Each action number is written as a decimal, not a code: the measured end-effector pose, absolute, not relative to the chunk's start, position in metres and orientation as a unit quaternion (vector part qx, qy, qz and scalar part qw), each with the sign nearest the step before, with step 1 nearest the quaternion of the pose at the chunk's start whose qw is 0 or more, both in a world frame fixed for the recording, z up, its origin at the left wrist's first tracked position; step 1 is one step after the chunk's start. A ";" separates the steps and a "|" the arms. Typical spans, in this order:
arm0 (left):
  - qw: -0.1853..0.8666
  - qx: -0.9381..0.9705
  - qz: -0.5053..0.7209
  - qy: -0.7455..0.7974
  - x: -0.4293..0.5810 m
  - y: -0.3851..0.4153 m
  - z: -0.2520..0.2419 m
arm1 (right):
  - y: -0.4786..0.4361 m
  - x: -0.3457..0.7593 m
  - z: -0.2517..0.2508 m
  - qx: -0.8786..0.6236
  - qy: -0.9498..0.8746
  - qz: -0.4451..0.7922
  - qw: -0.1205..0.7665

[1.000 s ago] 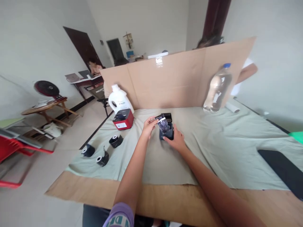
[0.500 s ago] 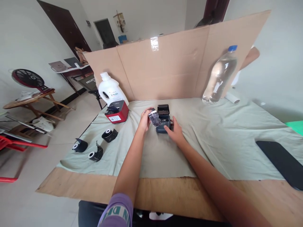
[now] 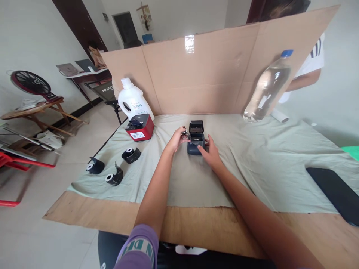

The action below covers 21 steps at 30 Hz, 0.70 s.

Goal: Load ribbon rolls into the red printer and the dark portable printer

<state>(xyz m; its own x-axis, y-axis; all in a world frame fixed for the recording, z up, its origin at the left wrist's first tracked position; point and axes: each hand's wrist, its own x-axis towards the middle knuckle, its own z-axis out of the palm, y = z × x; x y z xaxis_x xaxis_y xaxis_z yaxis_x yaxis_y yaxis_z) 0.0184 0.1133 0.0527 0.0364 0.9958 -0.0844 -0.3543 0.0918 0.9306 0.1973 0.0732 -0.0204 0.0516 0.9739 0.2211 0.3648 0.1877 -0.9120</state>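
A small dark-blue label printer (image 3: 195, 149) sits on the cloth with its lid (image 3: 196, 126) flipped up. My right hand (image 3: 211, 152) grips the printer's right side, thumb on its front top. At the left edge of the printer, my left hand (image 3: 176, 140) is closed on a small label roll (image 3: 185, 134), black with a pale end; fingers cover much of it. Whether the roll touches the printer I cannot tell. To the left lie three black label rolls with white cores: one (image 3: 131, 155) nearest the printer, another (image 3: 114, 178) in front and a third (image 3: 95, 166) farthest left.
A red-and-black box-shaped device (image 3: 140, 129) stands before a white jug (image 3: 134, 100) at back left. Cardboard (image 3: 202, 74) walls off the rear. A water bottle (image 3: 266, 91) leans at back right; a dark phone (image 3: 333, 190) lies right. Behind the cardboard is a person's arm (image 3: 305, 79).
My left hand has moved slightly right, closer to the printer, and turned the roll so its black strip no longer faces me. My right hand still holds the printer. A person shows more behind the cardboard.
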 end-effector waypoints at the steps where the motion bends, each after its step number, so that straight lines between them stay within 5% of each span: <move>1: 0.616 0.382 0.555 0.408 0.019 0.113 0.053 | 0.073 0.197 -0.021 -0.547 -0.606 0.325 0.477; 8: 0.580 0.494 0.487 0.427 0.015 0.117 0.041 | 0.073 0.198 -0.021 -0.541 -0.603 0.325 0.488; 21: 0.359 0.588 0.515 0.509 0.006 0.140 0.004 | 0.073 0.198 -0.022 -0.535 -0.597 0.335 0.495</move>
<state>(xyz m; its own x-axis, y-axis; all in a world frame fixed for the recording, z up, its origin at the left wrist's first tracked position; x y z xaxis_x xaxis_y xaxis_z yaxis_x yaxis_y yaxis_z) 0.0064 0.1402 0.0036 -0.0500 0.9693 0.2409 0.2300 -0.2235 0.9472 0.1978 0.0733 -0.0221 0.0625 0.9704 0.2333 0.3067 0.2037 -0.9297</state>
